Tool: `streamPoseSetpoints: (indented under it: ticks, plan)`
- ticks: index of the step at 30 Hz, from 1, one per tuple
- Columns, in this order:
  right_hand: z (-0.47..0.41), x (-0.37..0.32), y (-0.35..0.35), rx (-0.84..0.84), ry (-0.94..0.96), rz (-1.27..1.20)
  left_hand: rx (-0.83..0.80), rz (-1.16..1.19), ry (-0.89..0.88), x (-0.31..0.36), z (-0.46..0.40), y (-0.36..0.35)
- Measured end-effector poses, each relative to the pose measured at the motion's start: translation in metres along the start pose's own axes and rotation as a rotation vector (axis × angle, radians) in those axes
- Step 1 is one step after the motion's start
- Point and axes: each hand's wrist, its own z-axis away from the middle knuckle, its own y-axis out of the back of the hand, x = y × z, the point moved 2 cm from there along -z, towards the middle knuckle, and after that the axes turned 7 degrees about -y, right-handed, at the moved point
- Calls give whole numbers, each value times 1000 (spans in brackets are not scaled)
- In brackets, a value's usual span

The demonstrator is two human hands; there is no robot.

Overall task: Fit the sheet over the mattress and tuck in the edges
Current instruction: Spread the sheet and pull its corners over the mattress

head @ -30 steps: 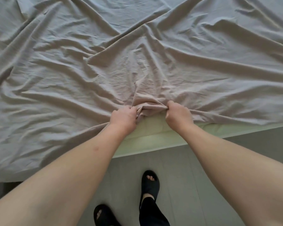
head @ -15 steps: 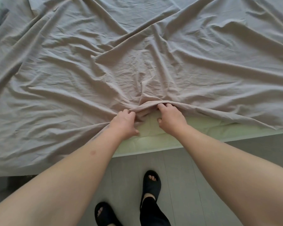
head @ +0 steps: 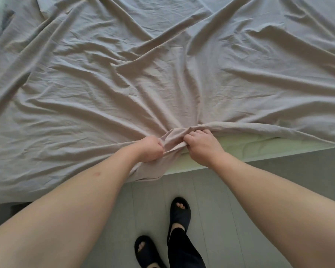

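Fingers of left hand (head: 150, 149) and right hand (head: 201, 145) clench sheet (head: 162, 84) edge over mattress (head: 259, 146).

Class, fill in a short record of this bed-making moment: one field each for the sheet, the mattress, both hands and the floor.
sheet: sheet spread wrinkled over the bed, near edge bunched
mattress: mattress bare along its near edge, right of the hands
left hand: left hand fisted on the sheet edge
right hand: right hand gripping the same bunch, close beside the left
floor: floor pale planks; two black sandals
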Motion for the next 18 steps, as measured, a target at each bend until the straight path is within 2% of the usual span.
streamPoseSetpoints:
  ticks: [2, 3, 4, 5, 6, 7, 8, 9, 11, 13, 15, 18]
  plan:
    - [21, 4, 4, 50, 24, 30, 62, -126, -55, -3, 3, -14]
    - [32, 6, 4, 58, 28, 41, 19, -169, -50, -6, 5, -25]
    - [47, 6, 7, -46, -6, 40, -87, -202, -32, -5, 12, -39]
    - [63, 6, 5, -267, -93, 26, -241, -238, 17, -6, 20, -53]
    - [81, 7, -2, -558, -193, 23, -393, -292, 66, -7, 29, -66]
    - [100, 7, -8, -821, -270, 39, -486, -375, 82, -6, 37, -76]
    - [121, 8, -10, -991, -328, 41, -487, -458, 67, -4, 44, -82]
    - [135, 10, -12, -1065, -363, 22, -421, -496, 30, 0, 47, -84]
    - [150, 14, -10, -994, -442, -140, -302, -456, -33, 11, 50, -81]
    - [155, 18, 2, -779, -538, -320, -237, -444, -87, 30, 54, -70]
    - [164, 29, 22, -612, -618, -364, -184, -496, -145, 58, 57, -65]
    - [176, 53, 41, -506, -689, -345, -95, -566, -232, 101, 56, -66]
